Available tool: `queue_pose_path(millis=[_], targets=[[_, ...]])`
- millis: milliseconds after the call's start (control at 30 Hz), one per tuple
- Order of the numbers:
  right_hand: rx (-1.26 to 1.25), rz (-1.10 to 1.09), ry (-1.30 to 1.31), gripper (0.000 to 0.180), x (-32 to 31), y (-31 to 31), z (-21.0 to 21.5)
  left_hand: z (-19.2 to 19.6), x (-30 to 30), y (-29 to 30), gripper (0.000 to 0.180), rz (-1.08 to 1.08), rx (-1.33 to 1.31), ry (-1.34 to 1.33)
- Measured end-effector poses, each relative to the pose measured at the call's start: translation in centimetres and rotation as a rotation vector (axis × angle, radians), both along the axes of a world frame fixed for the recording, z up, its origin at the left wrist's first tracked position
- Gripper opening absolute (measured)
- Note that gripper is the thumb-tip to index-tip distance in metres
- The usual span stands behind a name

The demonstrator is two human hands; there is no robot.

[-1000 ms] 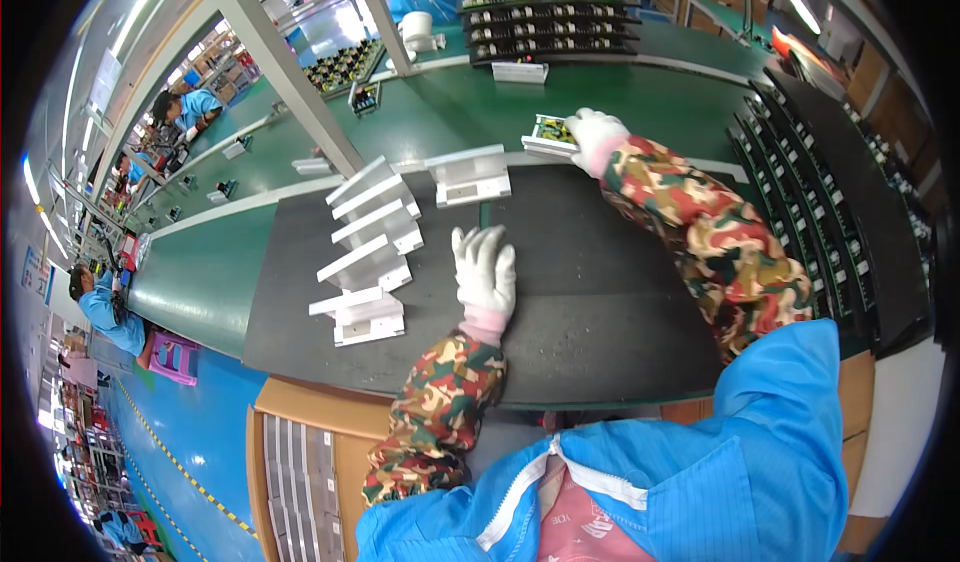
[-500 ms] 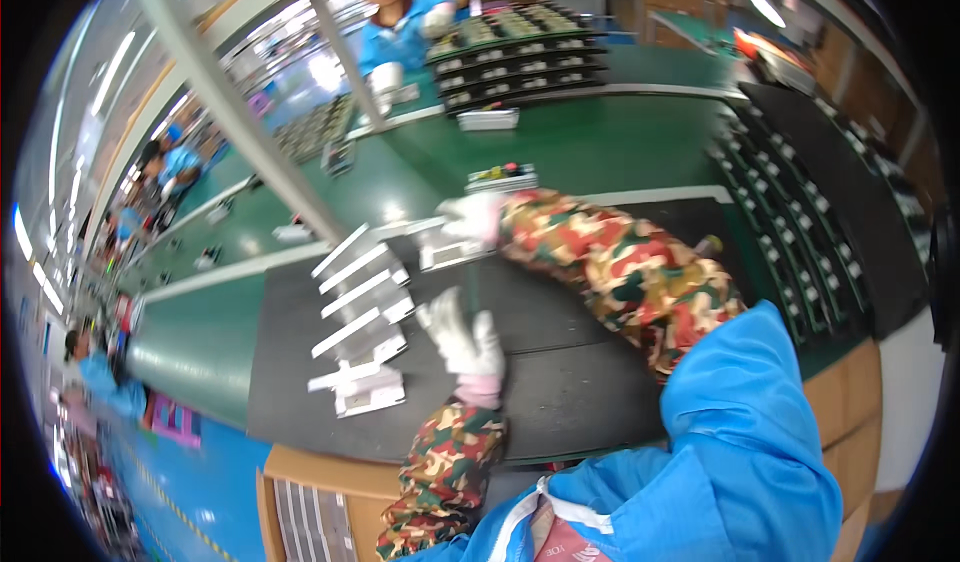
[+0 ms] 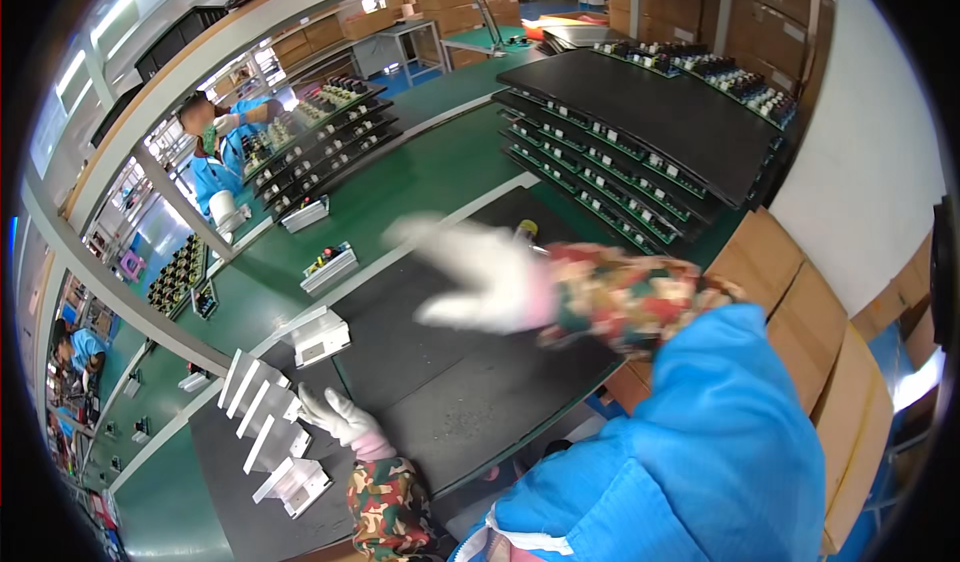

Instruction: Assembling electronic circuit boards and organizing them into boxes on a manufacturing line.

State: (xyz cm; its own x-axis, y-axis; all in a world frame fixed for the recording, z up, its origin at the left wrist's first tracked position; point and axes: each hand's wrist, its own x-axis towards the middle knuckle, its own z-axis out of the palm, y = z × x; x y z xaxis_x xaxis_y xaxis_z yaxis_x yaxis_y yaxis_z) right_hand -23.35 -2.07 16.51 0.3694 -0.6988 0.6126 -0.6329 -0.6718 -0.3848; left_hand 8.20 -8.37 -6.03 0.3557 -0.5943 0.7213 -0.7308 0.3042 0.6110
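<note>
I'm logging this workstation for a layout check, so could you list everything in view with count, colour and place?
black rubber bench mat: one, black, on the green bench under both hands
white folded metal brackets: a row, count unclear, white, on the mat's left part
white box-shaped part: one, white, at the mat's far left edge
small tray of components: one, pale, on the green bench
black tiered racks of small parts: several tiers, black, far right
brown cardboard boxes: several, brown, right
co-workers in blue coats: at least two, left
left hand: white glove, beside the brackets
right hand: white glove, blurred, above the mat
</note>
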Motion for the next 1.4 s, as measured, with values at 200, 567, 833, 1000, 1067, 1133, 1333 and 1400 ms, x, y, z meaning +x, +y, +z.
queue_pose_path(millis=[200, 567, 833, 1000, 1067, 1133, 1333, 1400], targets=[[-0.604, -0.93, -0.756, 0.08, -23.8, 9.5, 4.6, 0.2, 0.3, -0.2, 0.051, -0.042, -0.004, -0.014], [0.259, -0.615, -1.688, 0.051, -37.3, 13.4, -3.2, 0.3, -0.5, -0.2, 0.049, -0.034, -0.014, -0.116], [0.2, -0.577, -1.716, 0.033, -34.5, 11.8, -1.3, -0.4, -0.2, -0.6, 0.05, -0.034, 0.038, -0.109], [0.09, -0.621, -1.682, 0.028, -32.6, 13.0, -2.2, -1.0, 0.3, -1.0, 0.052, -0.034, 0.034, -0.062], [0.131, -0.643, -1.68, 0.029, -31.0, 14.1, -2.9, -1.3, 1.3, -0.8, 0.051, 0.006, 0.048, -0.083], [0.085, -0.593, -1.567, 0.029, -29.2, 16.3, -3.5, -0.8, 0.5, -0.6, 0.053, 0.017, 0.098, -0.021], [0.113, -0.557, -1.635, 0.036, -22.3, 22.6, -4.1, 1.7, -1.5, 0.6, 0.055, -0.041, 0.158, 0.053], [0.114, -0.527, -1.521, 0.039, -21.2, 24.5, -5.2, 1.7, -1.4, 0.6, 0.056, 0.006, 0.194, 0.082]])
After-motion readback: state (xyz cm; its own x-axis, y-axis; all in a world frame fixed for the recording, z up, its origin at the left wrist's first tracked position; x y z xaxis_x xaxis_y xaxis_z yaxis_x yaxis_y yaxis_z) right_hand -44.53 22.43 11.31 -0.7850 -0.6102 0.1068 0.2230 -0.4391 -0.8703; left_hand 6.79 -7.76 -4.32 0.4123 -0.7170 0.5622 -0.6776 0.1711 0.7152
